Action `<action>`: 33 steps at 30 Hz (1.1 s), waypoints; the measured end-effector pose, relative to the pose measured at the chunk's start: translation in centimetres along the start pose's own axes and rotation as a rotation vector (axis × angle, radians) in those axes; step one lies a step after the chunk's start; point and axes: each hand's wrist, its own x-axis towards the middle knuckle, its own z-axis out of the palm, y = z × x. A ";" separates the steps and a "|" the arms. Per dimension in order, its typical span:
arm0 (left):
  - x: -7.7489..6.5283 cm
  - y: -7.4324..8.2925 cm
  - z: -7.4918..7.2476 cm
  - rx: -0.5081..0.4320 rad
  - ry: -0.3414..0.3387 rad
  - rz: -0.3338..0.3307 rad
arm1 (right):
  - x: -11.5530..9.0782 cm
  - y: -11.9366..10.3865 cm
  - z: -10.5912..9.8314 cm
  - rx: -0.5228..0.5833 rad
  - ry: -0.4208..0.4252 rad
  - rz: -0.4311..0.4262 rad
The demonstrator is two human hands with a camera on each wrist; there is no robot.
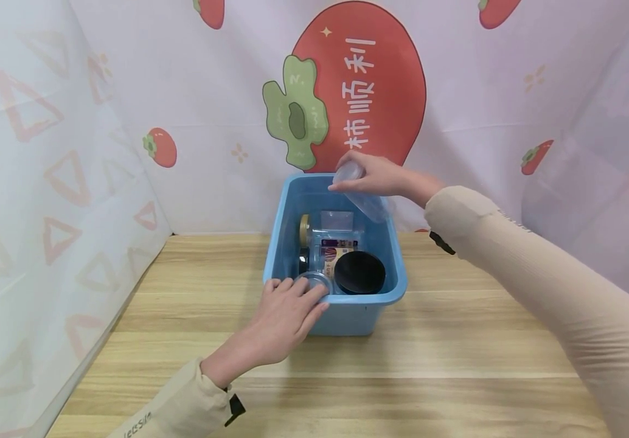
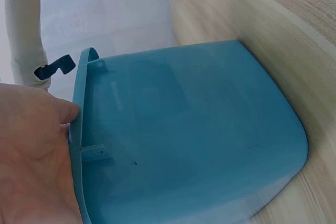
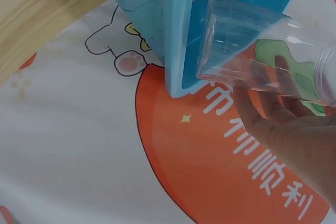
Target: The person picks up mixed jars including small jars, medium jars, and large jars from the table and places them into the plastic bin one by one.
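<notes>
A blue plastic bin (image 1: 275,243) stands on the wooden table with several jars inside. Over its near left rim my left hand (image 1: 287,316) hooks its fingers, gripping the edge, with the thumb outside. Close by those fingers, inside the bin, sits a clear round container (image 1: 319,281). My right hand (image 1: 377,175) holds a clear plastic jar (image 3: 252,51) by its upper part, tilted over the bin's far right side. In the bin lie a black-lidded jar (image 1: 359,272), a clear jar with a gold lid (image 1: 305,230) and one with a printed label (image 1: 336,255).
The wooden table (image 1: 194,316) reaches back to a white cloth backdrop (image 1: 216,182) printed with a large red persimmon (image 1: 391,79). Another cloth wall (image 1: 30,182) closes off the left side. Dark straps (image 1: 235,409) hang at the sleeve cuffs.
</notes>
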 end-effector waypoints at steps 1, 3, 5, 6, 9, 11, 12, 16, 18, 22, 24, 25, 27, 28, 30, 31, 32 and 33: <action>0.0 0.0 0.0 0.000 0.002 0.000 | 0.1 0.0 0.1 0.003 -0.002 -0.001; 0.0 0.0 0.0 0.001 0.005 0.002 | 0.1 0.0 0.2 0.010 -0.005 0.000; 0.0 0.0 -0.1 0.002 0.009 0.003 | 0.1 0.1 0.4 0.019 -0.008 0.005; 0.0 0.0 0.0 0.004 0.009 0.004 | 0.2 0.1 0.5 0.022 -0.010 0.003; -0.1 0.0 0.0 0.007 0.010 0.005 | 0.3 0.2 0.8 0.032 -0.018 -0.009; -0.1 0.0 0.1 0.010 0.010 0.004 | 0.4 0.4 1.0 0.035 -0.023 -0.020; -0.1 0.0 0.1 0.011 0.010 0.004 | 0.4 0.4 1.1 0.036 -0.023 -0.025; 0.0 -0.1 0.2 0.013 0.009 0.003 | 0.7 0.5 1.5 0.037 -0.021 -0.029; 0.0 -0.1 0.2 0.013 0.008 0.002 | 0.7 0.5 1.7 0.037 -0.024 -0.026; 0.0 -0.1 0.2 0.016 0.010 0.006 | 0.9 0.7 2.1 0.036 -0.031 -0.011; 0.0 -0.1 0.2 0.020 0.013 0.009 | 1.0 0.8 2.3 0.037 -0.033 -0.006; 0.0 0.0 0.2 0.022 0.015 0.010 | 1.0 0.7 2.4 0.038 -0.034 -0.003; 0.0 0.0 0.3 0.023 0.017 0.010 | 1.0 0.7 2.5 0.040 -0.037 0.000; 0.0 0.0 0.3 0.022 0.017 0.009 | 1.0 0.6 2.5 0.041 -0.038 0.003; 0.0 0.0 0.3 0.020 0.015 0.007 | 0.9 0.5 2.6 0.042 -0.039 0.005; 0.0 -0.1 0.3 0.018 0.012 0.005 | 0.9 0.5 2.6 0.043 -0.039 0.006; 0.0 -0.1 0.3 0.017 0.012 0.004 | 1.0 0.5 2.6 0.043 -0.039 0.006; 0.0 -0.1 0.3 0.015 0.010 0.004 | 1.0 0.5 2.7 0.043 -0.039 0.005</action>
